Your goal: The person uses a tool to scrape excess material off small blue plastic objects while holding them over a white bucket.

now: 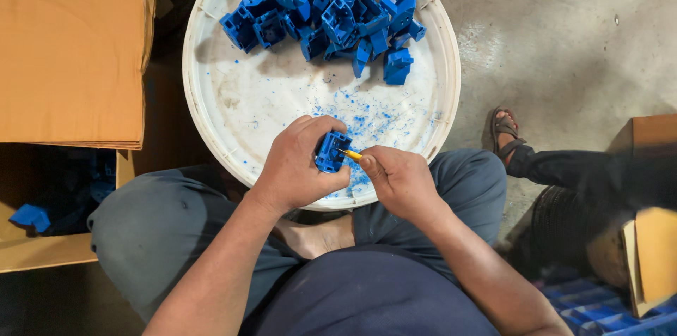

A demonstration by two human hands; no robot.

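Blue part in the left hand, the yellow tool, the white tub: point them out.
blue part point(330, 153), head view, its upper face.
yellow tool point(352, 155), head view, its exposed tip.
white tub point(194, 96), head view, left rim.

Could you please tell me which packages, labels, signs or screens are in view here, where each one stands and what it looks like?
Open brown cardboard box: left of the white tub, flap folded over, blue parts inside.
Second brown cardboard box: right edge, only partly in view.
Blue plastic crate: bottom right corner, ribbed.
No labels, signs or screens are visible.
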